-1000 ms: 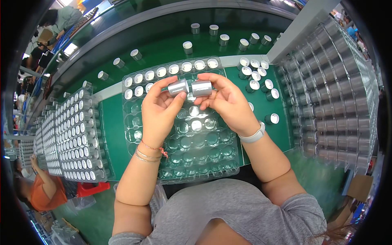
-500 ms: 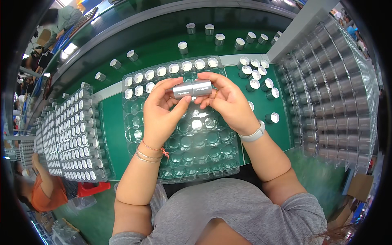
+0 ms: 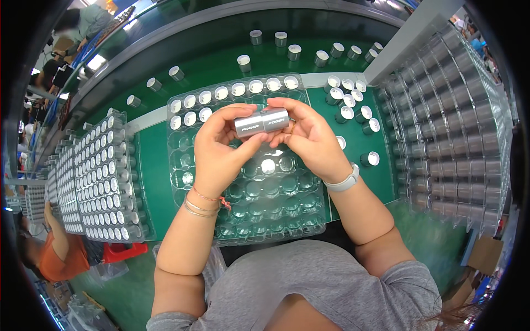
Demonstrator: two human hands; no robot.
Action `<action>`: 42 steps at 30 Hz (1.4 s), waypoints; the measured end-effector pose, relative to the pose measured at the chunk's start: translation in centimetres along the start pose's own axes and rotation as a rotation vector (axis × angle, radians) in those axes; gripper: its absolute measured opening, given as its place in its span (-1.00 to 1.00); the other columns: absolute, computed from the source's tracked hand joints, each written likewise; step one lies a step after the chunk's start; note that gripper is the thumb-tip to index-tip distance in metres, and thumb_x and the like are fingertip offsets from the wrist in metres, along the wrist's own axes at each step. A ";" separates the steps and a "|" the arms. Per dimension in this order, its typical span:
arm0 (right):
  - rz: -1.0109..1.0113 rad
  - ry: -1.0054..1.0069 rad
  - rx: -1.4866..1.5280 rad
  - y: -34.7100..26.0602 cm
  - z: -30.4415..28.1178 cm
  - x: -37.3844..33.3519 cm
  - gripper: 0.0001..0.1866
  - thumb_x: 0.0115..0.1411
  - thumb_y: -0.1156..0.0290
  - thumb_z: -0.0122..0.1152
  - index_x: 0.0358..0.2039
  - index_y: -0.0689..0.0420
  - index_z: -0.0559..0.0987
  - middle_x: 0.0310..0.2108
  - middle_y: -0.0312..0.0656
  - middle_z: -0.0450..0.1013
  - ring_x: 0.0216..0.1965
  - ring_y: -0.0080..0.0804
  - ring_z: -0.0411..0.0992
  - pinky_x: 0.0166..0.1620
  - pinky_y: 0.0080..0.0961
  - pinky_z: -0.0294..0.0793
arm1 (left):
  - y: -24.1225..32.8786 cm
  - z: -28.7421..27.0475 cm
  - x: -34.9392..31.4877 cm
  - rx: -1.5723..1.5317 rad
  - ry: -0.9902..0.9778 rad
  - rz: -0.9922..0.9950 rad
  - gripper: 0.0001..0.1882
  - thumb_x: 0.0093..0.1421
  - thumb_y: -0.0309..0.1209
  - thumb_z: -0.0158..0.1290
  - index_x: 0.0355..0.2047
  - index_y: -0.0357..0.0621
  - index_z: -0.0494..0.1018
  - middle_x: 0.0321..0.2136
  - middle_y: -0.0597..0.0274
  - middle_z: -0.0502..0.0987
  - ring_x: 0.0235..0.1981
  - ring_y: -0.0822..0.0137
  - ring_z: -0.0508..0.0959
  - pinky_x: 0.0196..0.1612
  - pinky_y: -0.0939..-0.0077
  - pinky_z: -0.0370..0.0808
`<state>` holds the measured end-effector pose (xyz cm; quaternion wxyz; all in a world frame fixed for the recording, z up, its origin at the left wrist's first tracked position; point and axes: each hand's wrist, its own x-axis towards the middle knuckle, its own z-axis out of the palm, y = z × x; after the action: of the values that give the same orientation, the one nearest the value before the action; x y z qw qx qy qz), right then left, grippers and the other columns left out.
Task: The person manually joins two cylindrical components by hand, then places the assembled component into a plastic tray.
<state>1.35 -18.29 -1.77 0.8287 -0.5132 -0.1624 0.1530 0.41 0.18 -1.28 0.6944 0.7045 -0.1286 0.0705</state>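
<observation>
Two short grey metallic cylinders sit end to end in front of me, their sides turned up and printed with pale lettering. My left hand [image 3: 220,148] grips the left cylinder [image 3: 248,126] between thumb and fingers. Closed round the right cylinder [image 3: 276,119] is my right hand [image 3: 310,138]. The inner ends of the two touch or nearly touch. Beneath my hands lies a clear plastic tray [image 3: 269,211] with rows of round pockets. White-topped cylinders [image 3: 238,89] fill its far row, and several more stand in the second row, partly hidden by my hands.
Loose white-topped cylinders [image 3: 346,113] stand on the green table right of the tray. Others ride the green conveyor belt [image 3: 210,58] beyond. Stacked filled trays rise at left [image 3: 102,182] and right [image 3: 452,132]. A person in orange [image 3: 61,256] is at far left.
Both hands keep their hold; the two cylinders have turned slightly, so their lettering shows a little higher. The cylinders on the belt have shifted slightly left relative to the tray.
</observation>
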 end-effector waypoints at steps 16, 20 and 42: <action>-0.014 -0.059 -0.041 -0.1 0.3 -0.5 -0.36 0.06 0.78 -0.24 0.23 0.31 0.21 0.11 0.00 0.29 -0.01 -0.30 0.43 0.04 -0.39 0.48 | 0.3 -0.2 -0.1 0.027 -0.047 -0.005 -0.58 -0.04 -0.65 0.23 -0.12 -0.25 0.47 -0.11 0.18 0.53 -0.14 0.42 0.55 -0.22 0.63 0.49; -0.075 0.029 -0.096 -0.2 0.7 -0.4 -0.42 0.15 0.72 -0.16 0.24 0.27 0.19 0.13 0.00 0.27 0.04 -0.28 0.40 0.04 -0.33 0.47 | 0.3 -0.4 -0.1 0.029 -0.062 -0.037 -0.58 -0.02 -0.68 0.20 -0.09 -0.26 0.44 -0.08 0.08 0.51 -0.05 0.31 0.50 -0.10 0.49 0.49; 0.045 0.084 -0.324 -1.5 -0.3 -0.4 -0.59 0.27 0.53 0.05 0.13 0.23 0.33 -0.15 -0.21 0.40 -0.24 -0.57 0.43 -0.20 -0.63 0.43 | 0.3 -0.4 -0.1 0.038 -0.063 -0.041 -0.57 -0.01 -0.71 0.17 -0.08 -0.27 0.44 -0.06 0.06 0.49 -0.03 0.28 0.48 -0.07 0.44 0.52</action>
<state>1.20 -19.35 -0.61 0.7376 -0.6495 -0.1387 0.1218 0.28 0.56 -0.97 0.6778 0.7219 -0.1348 0.0364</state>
